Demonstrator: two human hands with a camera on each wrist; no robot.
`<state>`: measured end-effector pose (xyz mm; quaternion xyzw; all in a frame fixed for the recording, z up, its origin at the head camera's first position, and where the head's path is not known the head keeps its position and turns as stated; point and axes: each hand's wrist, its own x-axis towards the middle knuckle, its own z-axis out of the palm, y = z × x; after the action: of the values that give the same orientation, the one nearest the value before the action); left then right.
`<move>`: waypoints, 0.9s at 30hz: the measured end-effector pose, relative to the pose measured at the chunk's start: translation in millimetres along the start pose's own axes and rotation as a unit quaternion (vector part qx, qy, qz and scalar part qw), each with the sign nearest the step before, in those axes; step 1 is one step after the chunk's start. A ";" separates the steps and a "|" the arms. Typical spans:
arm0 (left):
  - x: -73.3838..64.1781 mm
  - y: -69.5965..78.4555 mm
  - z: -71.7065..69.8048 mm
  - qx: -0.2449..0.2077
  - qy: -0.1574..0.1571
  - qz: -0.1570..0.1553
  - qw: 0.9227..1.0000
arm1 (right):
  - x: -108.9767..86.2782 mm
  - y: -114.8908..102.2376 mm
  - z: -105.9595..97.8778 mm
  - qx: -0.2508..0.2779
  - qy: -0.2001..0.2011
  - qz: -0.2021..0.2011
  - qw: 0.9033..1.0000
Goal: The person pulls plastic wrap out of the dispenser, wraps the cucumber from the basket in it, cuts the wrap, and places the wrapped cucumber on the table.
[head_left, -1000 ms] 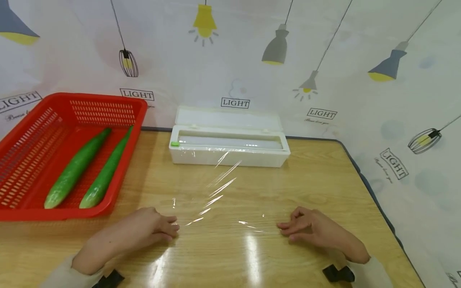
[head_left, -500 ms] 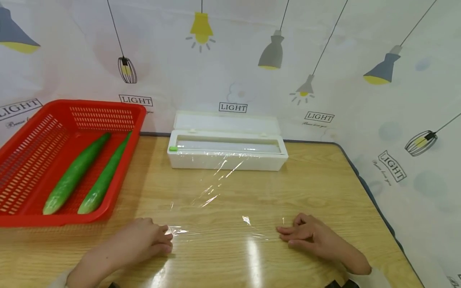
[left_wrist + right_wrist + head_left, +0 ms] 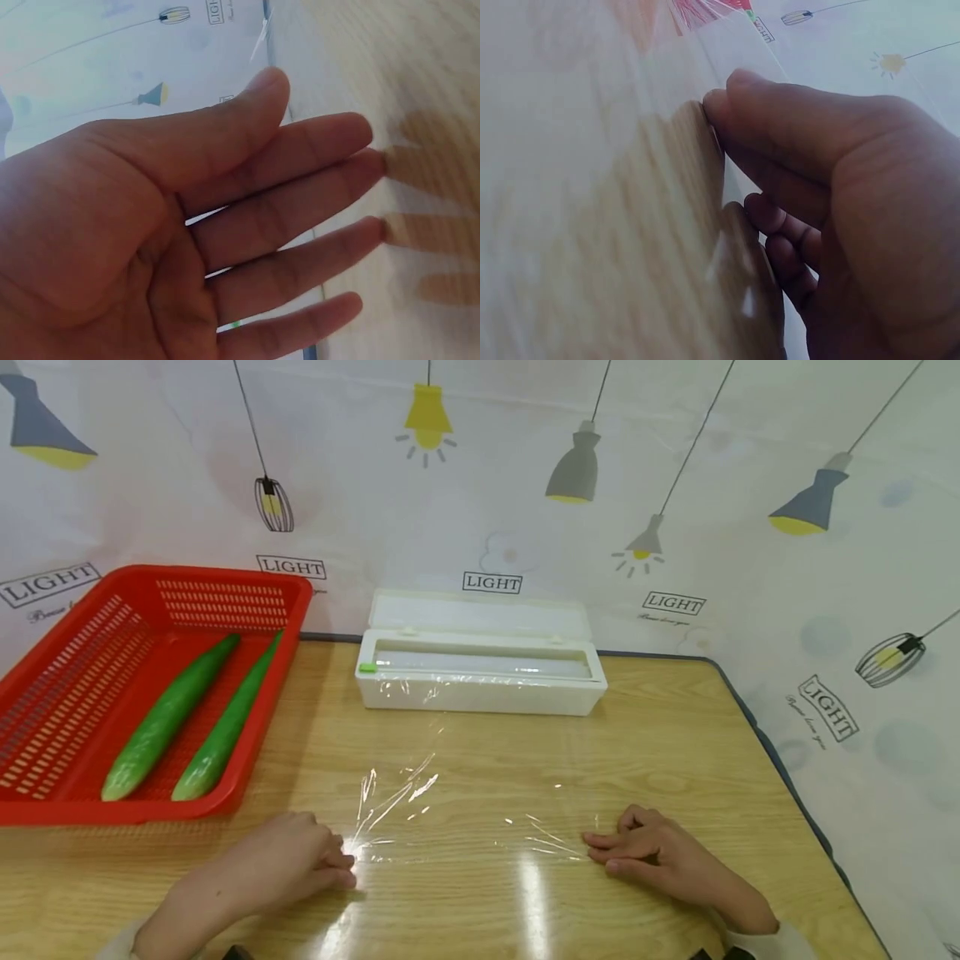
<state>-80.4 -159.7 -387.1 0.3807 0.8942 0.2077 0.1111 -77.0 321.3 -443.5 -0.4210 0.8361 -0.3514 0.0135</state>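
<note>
A sheet of clear plastic wrap [image 3: 408,789] stretches from the white dispenser box [image 3: 480,697] toward me, low over the table. My left hand [image 3: 277,868] pinches its near left corner, where creases fan out from the fingertips. In the left wrist view the thumb lies against the index finger [image 3: 322,142] and the other fingers are extended. My right hand [image 3: 667,860] pinches the near right corner between thumb and index finger, its other fingers loosely bent. The box lid [image 3: 480,612] stands raised at the back, and a white roll [image 3: 480,665] lies inside.
A red basket [image 3: 296,643] at the left holds two green cucumbers [image 3: 168,718]. The wooden table [image 3: 667,727] meets a lamp-patterned wall covering [image 3: 517,535] at the back and right. A small green piece [image 3: 367,667] sits on the box's left front edge.
My left hand has shifted slightly left and toward me, and the creases in the plastic wrap now gather at its fingertips. The right hand, box and basket stay nearly in place.
</note>
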 end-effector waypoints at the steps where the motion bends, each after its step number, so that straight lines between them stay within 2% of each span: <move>1: 0.0 0.3 -1.5 -0.007 -0.005 0.001 1.000 | 0.2 0.3 0.4 0.000 0.000 -0.001 1.000; 4: 1.2 2.0 -9.1 -0.028 -0.010 0.004 1.000 | 0.2 0.4 1.1 0.001 -0.006 0.010 1.000; 7: 1.2 5.7 -21.7 -0.036 0.007 -0.001 0.999 | 0.3 0.3 1.3 0.001 -0.010 0.017 1.000; 9: -0.7 7.4 -31.3 -0.031 0.052 0.005 0.998 | 0.7 0.1 0.9 -0.003 -0.012 0.019 1.000; 11: -3.4 5.7 -40.7 -0.020 0.122 0.018 0.992 | 1.6 -0.1 0.1 -0.009 -0.014 0.019 1.000; 13: -6.5 0.4 -49.9 -0.016 0.205 0.018 0.978 | 2.6 -0.3 -0.7 -0.015 -0.016 0.018 1.000; 15: -9.0 -8.0 -57.9 -0.006 0.283 0.002 0.959 | 3.4 -0.1 -1.2 -0.019 -0.018 0.016 1.000; 17: -11.0 -17.0 -65.5 -0.007 0.336 -0.030 0.941 | 3.9 0.2 -1.3 -0.020 -0.019 0.013 1.000; 19: -13.1 -24.9 -71.8 -0.013 0.369 -0.070 0.927 | 3.7 0.6 -1.1 -0.019 -0.018 0.011 1.000; 22: -16.1 -35.0 -79.3 -0.024 0.402 -0.123 0.907 | 3.0 1.4 -0.2 -0.023 -0.015 0.007 1.000; 25: -19.4 -43.9 -84.6 -0.040 0.415 -0.169 0.893 | 2.7 2.0 0.7 -0.027 -0.013 0.005 1.000; 27: -20.7 -50.1 -86.5 -0.043 0.418 -0.191 0.887 | 2.5 2.3 1.0 -0.029 -0.012 0.003 0.999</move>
<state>-128.9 -230.8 -332.2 0.0755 0.9033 0.3608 -0.2196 -79.9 319.9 -444.9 -0.4225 0.8473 -0.3214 0.0126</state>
